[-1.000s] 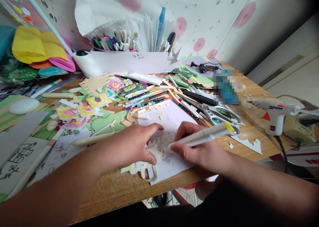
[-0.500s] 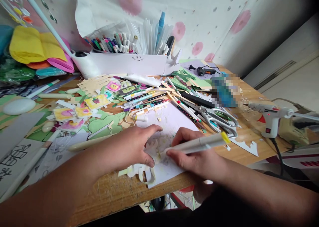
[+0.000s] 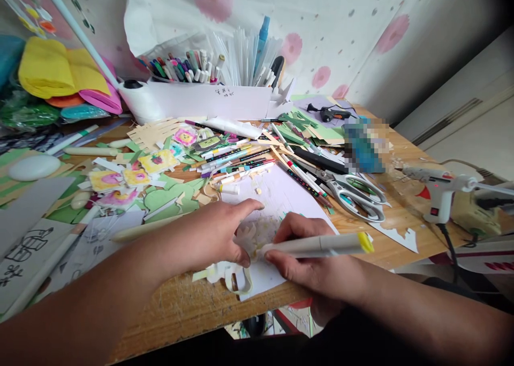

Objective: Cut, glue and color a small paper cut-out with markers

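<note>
My right hand (image 3: 309,251) is closed around a white marker (image 3: 325,245) with a yellow end, its tip down at a pale cut paper piece (image 3: 251,237). That piece lies on a white sheet (image 3: 297,194) near the table's front edge. On the other side of it, my left hand (image 3: 225,232) has thumb and forefinger spread apart around the cutout; whether they press on it I cannot tell. Curled paper strips (image 3: 236,280) lie just below the left thumb. A white marker cap (image 3: 229,189) rests beyond my left hand on the sheet's edge.
Scissors (image 3: 355,192) lie right of the sheet beside loose markers (image 3: 241,159). A white glue gun (image 3: 439,189) stands at the right edge. Coloured paper flowers (image 3: 120,181) and green scraps (image 3: 168,197) cover the left. A pen box (image 3: 209,101) stands at the back.
The marker in my right hand has tilted lower, its yellow end dropping and shifting slightly right. My left hand stays nearly in place.
</note>
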Action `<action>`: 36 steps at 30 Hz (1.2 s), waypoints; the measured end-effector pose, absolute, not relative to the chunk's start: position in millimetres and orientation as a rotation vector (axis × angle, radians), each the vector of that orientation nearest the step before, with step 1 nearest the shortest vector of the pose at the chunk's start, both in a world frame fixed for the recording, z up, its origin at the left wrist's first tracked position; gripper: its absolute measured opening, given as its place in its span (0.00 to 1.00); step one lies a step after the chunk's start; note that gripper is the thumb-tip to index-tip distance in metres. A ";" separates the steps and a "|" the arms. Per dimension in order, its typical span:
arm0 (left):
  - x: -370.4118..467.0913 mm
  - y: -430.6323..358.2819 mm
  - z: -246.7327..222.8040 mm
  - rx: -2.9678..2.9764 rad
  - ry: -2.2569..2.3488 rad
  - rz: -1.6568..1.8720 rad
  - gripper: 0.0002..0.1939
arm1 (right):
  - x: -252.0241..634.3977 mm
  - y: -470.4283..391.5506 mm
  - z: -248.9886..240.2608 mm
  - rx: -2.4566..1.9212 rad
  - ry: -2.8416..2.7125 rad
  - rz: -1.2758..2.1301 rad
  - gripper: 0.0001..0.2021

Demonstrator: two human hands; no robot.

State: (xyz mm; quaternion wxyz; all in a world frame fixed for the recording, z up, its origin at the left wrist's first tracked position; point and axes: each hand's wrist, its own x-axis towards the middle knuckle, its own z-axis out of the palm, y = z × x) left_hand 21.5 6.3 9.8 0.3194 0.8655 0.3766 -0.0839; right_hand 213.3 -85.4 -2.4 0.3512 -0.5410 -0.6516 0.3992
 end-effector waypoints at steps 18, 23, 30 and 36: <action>21.7 5.7 12.2 2.269 0.995 -0.236 0.43 | 214.0 -84.3 -2.1 -1.415 -1.697 0.912 0.10; 22.4 6.1 11.9 2.269 1.008 -0.243 0.43 | 213.3 -86.3 -3.7 -1.413 -1.700 0.935 0.10; 20.7 6.8 10.4 2.261 1.002 -0.242 0.43 | 212.6 -88.2 -4.6 -1.414 -1.703 0.906 0.10; 20.4 5.4 10.7 2.268 0.999 -0.227 0.41 | 212.6 -86.5 -5.3 -1.418 -1.696 0.893 0.10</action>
